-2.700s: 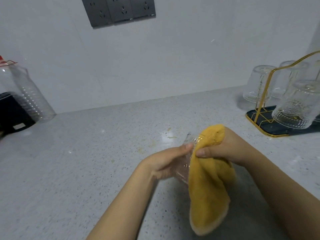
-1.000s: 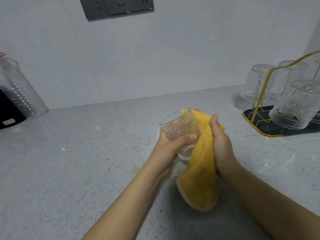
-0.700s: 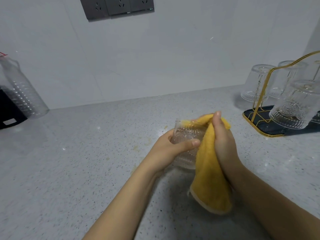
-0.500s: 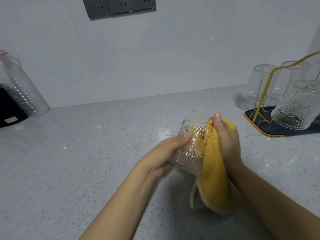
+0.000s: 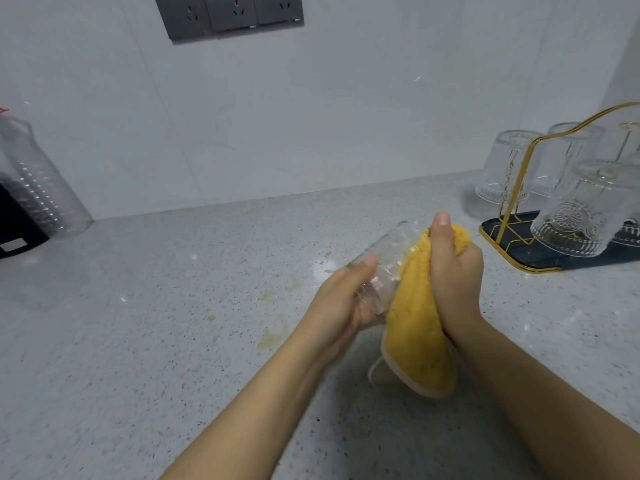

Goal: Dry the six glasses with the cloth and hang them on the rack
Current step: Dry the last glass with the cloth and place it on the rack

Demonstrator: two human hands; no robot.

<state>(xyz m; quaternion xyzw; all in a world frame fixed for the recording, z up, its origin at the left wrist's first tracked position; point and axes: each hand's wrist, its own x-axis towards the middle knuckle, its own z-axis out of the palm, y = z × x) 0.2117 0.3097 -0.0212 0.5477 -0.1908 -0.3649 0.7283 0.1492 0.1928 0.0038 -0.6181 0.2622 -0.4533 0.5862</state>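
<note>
A clear ribbed glass (image 5: 388,261) lies tilted on its side above the counter, gripped near its base by my left hand (image 5: 341,303). My right hand (image 5: 453,271) holds the yellow cloth (image 5: 419,337) bunched against the glass's mouth end, thumb pointing up; the cloth's tail hangs down to the counter. At the far right stands the gold wire rack (image 5: 512,188) on a dark tray (image 5: 526,247), with three upturned glasses on it: one in front (image 5: 581,209) and two behind (image 5: 509,168), (image 5: 568,150).
The speckled grey counter (image 5: 173,341) has yellowish stains near the middle (image 5: 273,337). A clear plastic jug (image 5: 38,181) and a black object (image 5: 17,223) stand at the far left by the wall. Grey sockets (image 5: 228,13) sit high on the wall.
The glass has tipped from upright to lying on its side, mouth toward the cloth. My right hand bunched the cloth at the rim end. Both hands shifted slightly right.
</note>
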